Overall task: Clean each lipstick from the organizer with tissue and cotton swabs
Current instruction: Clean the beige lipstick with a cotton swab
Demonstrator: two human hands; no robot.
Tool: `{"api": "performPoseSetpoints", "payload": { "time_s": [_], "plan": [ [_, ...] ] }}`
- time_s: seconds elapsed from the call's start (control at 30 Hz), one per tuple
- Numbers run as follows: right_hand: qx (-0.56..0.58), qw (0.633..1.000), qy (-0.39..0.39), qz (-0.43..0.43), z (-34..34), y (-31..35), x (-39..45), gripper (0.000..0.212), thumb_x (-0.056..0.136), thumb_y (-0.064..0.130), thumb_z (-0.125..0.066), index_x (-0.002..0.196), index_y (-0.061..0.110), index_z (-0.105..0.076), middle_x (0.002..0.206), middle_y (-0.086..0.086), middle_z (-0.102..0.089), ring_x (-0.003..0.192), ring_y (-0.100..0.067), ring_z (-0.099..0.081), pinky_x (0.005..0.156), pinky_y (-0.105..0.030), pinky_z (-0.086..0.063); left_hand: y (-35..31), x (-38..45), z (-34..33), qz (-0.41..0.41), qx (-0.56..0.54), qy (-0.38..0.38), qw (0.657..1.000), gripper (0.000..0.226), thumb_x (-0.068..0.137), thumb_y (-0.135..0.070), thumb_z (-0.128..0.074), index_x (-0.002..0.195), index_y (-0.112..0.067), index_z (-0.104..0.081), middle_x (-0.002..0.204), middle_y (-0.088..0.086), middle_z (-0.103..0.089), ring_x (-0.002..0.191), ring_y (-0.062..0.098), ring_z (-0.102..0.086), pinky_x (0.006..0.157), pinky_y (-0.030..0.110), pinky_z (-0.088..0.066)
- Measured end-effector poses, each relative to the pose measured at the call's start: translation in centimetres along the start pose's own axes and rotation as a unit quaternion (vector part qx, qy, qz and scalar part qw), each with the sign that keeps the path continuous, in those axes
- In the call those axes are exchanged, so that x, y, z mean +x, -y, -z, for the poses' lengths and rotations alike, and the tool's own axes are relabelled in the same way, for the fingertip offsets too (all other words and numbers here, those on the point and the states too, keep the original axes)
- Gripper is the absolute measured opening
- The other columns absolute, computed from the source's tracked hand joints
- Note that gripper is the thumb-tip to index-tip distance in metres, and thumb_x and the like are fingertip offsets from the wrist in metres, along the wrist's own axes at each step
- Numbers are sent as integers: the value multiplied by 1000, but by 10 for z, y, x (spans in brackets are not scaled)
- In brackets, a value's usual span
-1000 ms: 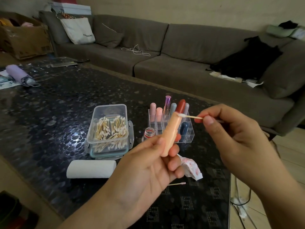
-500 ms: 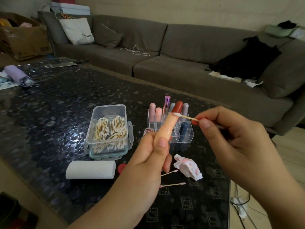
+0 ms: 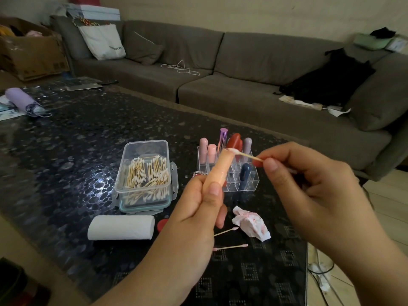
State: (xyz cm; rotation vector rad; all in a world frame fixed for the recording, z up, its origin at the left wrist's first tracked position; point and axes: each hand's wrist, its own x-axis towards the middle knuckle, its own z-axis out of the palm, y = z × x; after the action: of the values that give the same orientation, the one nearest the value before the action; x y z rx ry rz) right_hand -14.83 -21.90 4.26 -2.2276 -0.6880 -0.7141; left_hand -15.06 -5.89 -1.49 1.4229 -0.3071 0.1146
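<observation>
Left hand point(image 3: 194, 208): fingers and thumb curled round a peach lipstick tube point(image 3: 217, 171), held tilted above the dark pebble-patterned table point(image 3: 66, 151), its red tip showing in front of the organizer. Right hand point(image 3: 309, 184): thumb and forefinger pinching the wooden stick of a cotton swab point(image 3: 242, 154), whose white head touches the top rim of the tube. Clear plastic organizer point(image 3: 249, 184): stands on the table behind the hands, holding several upright lipsticks, among them two pink point(image 3: 207, 150), one with a shiny purple cap point(image 3: 223, 136), one mauve point(image 3: 247, 146) and one dark blue point(image 3: 245, 175). Clear box of cotton swabs point(image 3: 145, 175): open-topped, left of the organizer. White tissue roll point(image 3: 121, 227): lying on its side in front of the box. Red cap point(image 3: 162, 225): on the table, just right of the roll. Crumpled tissue with red stains point(image 3: 251, 224): on the table below the organizer. Two used swabs point(image 3: 231, 246): lying near the crumpled tissue, pink at the tips. Grey sofa point(image 3: 242, 69): beyond the table.
</observation>
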Motion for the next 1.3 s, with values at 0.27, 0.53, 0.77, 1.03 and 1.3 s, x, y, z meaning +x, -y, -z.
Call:
{"api": "performPoseSetpoints", "payload": {
  "time_s": [0.27,0.53,0.77,1.03,1.3],
  "plan": [
    [10,1000,24,0,-4,0,0,18,90,30,-49,85,24,-65,53,16,-44,47,2,-43,47,-2,-28,-3,0,-2,2,1,-8,1000,21,79,-56,-47,71,-37,-50,61,-9,-47,59,10,-42,60,38,-34],
    [5,1000,-4,-14,-4,3,2,15,91,32,-47,90,31,-62,74,7,-57,52,-5,-49,47,-4,-32,-2,-6,0,31,18,-4,999,38,69,-71,-41,90,-44,-58,70,-16,-49,70,9,-45,80,42,-41],
    [15,999,3,-30,-2,0,0,20,88,31,-47,81,24,-64,66,1,-55,49,-13,-47,44,-6,-31,-3,-5,-1,31,2,-24,999,31,68,-69,-44,81,-46,-59,66,-16,-47,68,13,-43,76,41,-36],
    [62,997,-2,-39,-2,4,1,13,91,30,-54,83,28,-64,61,5,-52,47,-6,-44,44,-4,-29,-2,-6,-2,32,2,-22,999,36,69,-69,-44,85,-41,-60,67,-15,-47,70,15,-43,78,51,-40],
    [69,994,35,-74,-4,3,2,17,88,29,-50,78,29,-63,57,4,-52,46,-8,-46,42,-7,-31,-4,0,-2,-15,21,-15,1000,24,81,-54,-44,72,-32,-48,59,-15,-48,55,5,-43,58,25,-36]
  ]
}}
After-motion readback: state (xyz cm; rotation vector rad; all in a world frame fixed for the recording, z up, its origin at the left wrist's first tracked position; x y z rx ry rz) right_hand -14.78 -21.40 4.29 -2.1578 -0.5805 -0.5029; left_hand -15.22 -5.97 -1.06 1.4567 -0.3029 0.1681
